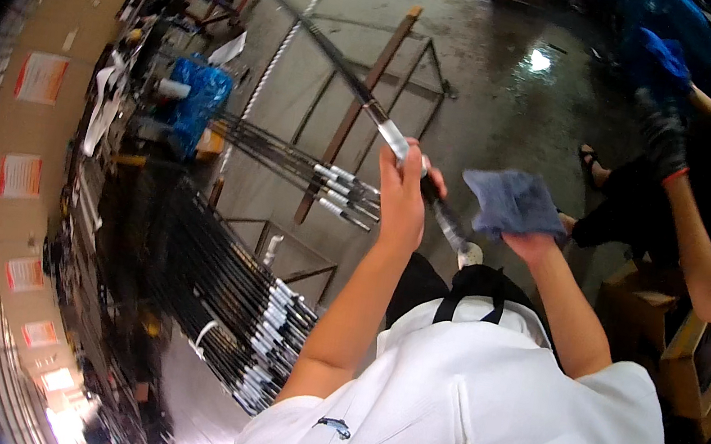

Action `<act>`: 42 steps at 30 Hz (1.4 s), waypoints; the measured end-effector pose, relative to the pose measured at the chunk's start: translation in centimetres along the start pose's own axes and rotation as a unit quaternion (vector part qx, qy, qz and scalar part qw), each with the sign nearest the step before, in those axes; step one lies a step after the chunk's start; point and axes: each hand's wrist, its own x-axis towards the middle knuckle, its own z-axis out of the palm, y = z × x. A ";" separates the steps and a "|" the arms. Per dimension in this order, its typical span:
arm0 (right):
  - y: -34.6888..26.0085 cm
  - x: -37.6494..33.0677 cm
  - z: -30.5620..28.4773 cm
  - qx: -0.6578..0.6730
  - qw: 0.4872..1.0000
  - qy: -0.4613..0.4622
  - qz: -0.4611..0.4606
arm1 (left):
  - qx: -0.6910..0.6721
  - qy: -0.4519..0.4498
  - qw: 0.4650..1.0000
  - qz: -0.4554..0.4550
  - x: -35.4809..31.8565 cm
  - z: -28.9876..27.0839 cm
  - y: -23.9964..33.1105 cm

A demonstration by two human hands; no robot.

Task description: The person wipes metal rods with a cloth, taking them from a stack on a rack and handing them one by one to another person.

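Left hand [403, 191] closed around a long, slender black pole with a silver-white sleeve [355, 84]; right hand [530, 245] gripping a grey-blue fabric cloth [512, 204].

The left hand's hold, near the pole's lower end, probably steadies it; the right hand, at 3 o'clock from it, keeps the cloth just beside the pole, apart from it. The pole slants from between 10 and 11 o'clock down to between 4 and 5: glossy and dark above, bright at the sleeve, mottled grey at the lower tip. At 9 o'clock lies a small group of black rods with white ends [337, 190], at 7 a larger bundle of similar rods [267, 337]; their ends face the person, presumably for easy reach.
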 end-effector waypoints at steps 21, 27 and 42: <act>15.1 11.3 21.3 -0.218 0.975 -0.004 -0.037 | 0.579 0.200 0.788 -0.063 -28.7 -19.2 -5.0; 5.0 16.7 28.5 -0.223 0.967 0.016 -0.124 | 0.623 0.258 0.729 -0.118 -42.8 -25.6 -10.9; 2.9 18.4 27.7 -0.150 0.917 -0.362 0.071 | 0.385 0.208 0.835 -0.332 -37.9 -22.0 -9.8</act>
